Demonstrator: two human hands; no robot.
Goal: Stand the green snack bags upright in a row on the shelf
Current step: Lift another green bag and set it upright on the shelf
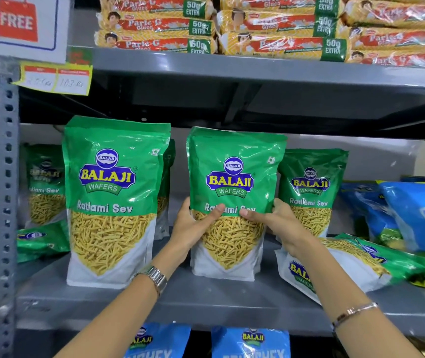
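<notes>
A green Balaji Ratlami Sev bag (233, 174) stands upright at the middle of the grey shelf (206, 303). My left hand (193, 226) grips its left side and my right hand (275, 223) its right side, thumbs across the front. Another green bag (110, 192) stands upright to its left, near the shelf's front. Behind them, further green bags stand at the back left (43, 182) and back right (312, 187). One green bag (361, 264) lies flat at the right, and another (41, 239) lies flat at the far left.
Blue Balaji bags (417, 215) are piled at the right end of the shelf. Parle-G biscuit packs (270, 27) fill the shelf above. A perforated steel upright (6, 202) bounds the left side. More blue bags (250, 342) sit on the shelf below.
</notes>
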